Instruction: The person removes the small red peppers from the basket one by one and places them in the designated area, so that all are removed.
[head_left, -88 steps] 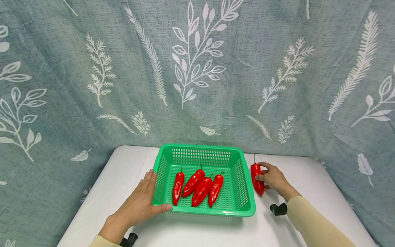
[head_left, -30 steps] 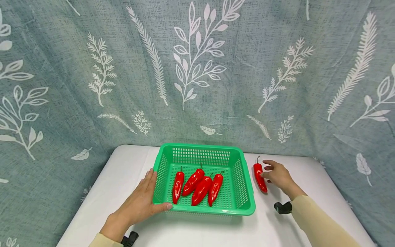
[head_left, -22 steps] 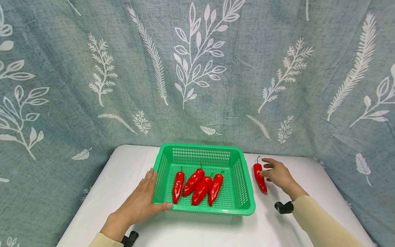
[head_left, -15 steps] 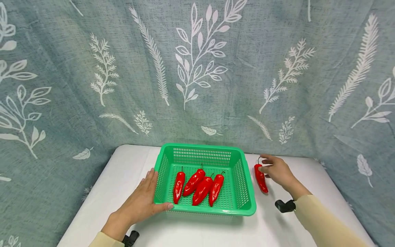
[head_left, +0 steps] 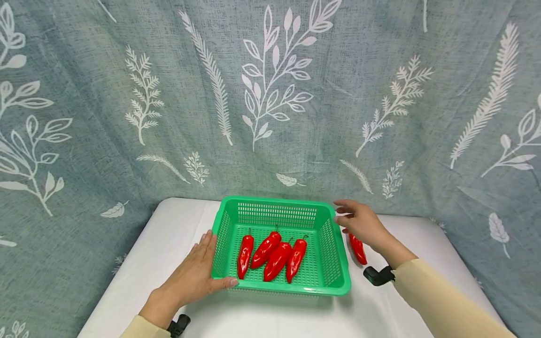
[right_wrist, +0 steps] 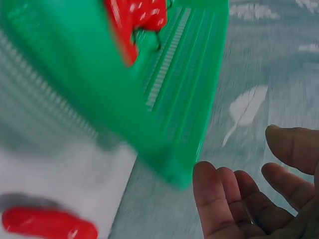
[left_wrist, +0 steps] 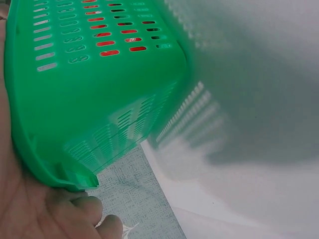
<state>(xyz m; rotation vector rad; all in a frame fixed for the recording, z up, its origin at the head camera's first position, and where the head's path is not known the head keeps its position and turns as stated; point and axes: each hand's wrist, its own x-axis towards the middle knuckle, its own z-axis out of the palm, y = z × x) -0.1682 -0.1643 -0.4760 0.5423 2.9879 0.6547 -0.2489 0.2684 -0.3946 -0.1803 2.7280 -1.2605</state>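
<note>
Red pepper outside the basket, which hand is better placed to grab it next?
Probably the right hand: it's empty and closer to that pepper, while the left hand rests on the basket.

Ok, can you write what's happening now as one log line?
left fingers: touching green basket; right fingers: empty, near basket's far right corner; four red peppers: in basket; fifth pepper: on white table

Bright, soft light glints off red peppers [head_left: 277, 261]; right-wrist view blurs the basket [right_wrist: 94, 69].
</note>
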